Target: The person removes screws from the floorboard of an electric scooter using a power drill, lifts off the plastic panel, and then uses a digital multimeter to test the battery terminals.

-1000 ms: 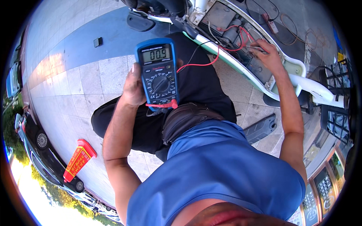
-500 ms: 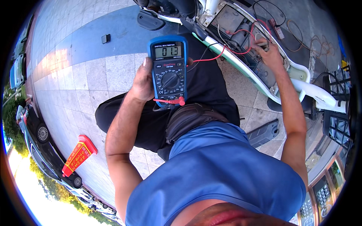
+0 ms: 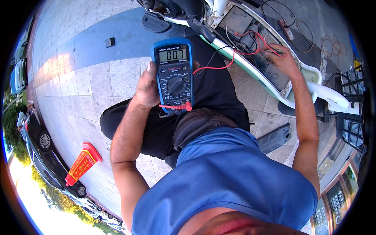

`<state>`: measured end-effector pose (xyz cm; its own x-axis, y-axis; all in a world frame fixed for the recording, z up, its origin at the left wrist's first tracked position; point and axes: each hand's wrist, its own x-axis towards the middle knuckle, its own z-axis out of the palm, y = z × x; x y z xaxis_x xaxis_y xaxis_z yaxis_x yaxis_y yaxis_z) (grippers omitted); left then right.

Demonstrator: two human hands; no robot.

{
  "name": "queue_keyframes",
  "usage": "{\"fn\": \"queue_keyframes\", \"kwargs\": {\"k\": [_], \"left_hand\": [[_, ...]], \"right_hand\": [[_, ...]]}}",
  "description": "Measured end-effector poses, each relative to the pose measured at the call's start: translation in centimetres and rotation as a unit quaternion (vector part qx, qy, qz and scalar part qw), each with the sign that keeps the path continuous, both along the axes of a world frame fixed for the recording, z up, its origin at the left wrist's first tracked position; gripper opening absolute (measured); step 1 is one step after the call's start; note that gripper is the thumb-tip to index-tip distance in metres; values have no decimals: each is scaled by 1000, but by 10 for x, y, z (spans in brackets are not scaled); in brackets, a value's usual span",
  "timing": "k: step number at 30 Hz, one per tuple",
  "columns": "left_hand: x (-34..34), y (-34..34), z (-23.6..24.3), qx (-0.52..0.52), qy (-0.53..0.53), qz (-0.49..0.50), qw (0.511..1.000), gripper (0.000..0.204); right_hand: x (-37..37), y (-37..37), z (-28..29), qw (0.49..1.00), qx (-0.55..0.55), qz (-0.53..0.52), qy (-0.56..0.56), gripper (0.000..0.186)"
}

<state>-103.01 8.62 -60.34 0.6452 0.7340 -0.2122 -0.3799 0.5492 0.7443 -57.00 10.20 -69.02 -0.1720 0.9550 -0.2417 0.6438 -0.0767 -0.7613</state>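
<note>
**Multimeter [image 3: 174,76] up in the left hand [image 3: 148,89], right hand [image 3: 285,62] down among the wires**

Closest to me is the person's blue shirt [image 3: 227,172], then a dark waist bag [image 3: 199,124] over black trousers [image 3: 213,86]. Just beyond the bag, the left hand grips the blue-cased multimeter, thumb along its near side and fingertips showing past the opposite edge, so it's closed snugly around the case. The display is lit up with dark digits, and a red plug [image 3: 188,106] lies across the meter's lower end.

A red lead [image 3: 213,68] and a black lead [image 3: 211,58] run from beside the meter toward the open body of a white vehicle [image 3: 322,92]. Over that compartment, the right hand has its fingers bent in close together, red wire right up against them; what exactly they pinch, I can't tell from here. A dark block [image 3: 237,18] sits inside, farther along.

Out on the paving [image 3: 100,78], a grey panel [image 3: 275,139] lies to the right, near the vehicle, and a small dark object [image 3: 110,42] lies on the bluish band. A power strip [image 3: 287,30] rests past the vehicle. Well off to the left there's a red-and-yellow cone [image 3: 83,163], with a dark car [image 3: 51,160] parked behind it.
</note>
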Motion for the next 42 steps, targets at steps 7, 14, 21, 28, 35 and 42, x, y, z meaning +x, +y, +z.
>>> {"fn": "queue_keyframes", "kwargs": {"k": [7,14,21,28,35,42], "left_hand": [[-3,1,1,-21,38,0,999,96],[3,-4,10,-20,37,42,998,97],[5,-3,3,-27,42,20,999,100],[5,-3,3,-21,28,18,999,100],[7,-4,3,-9,63,-7,998,99],[5,-4,-2,-13,23,2,1000,93]], "right_hand": [[9,5,-9,996,-34,-4,81,24],[-8,-18,-15,984,154,-23,-86,19],[6,-8,-20,972,-75,-150,164,19],[-2,-15,-24,989,130,-47,-46,21],[-10,-6,-1,998,-21,-51,5,21],[-12,-5,-1,1000,-4,-29,10,21]]}}
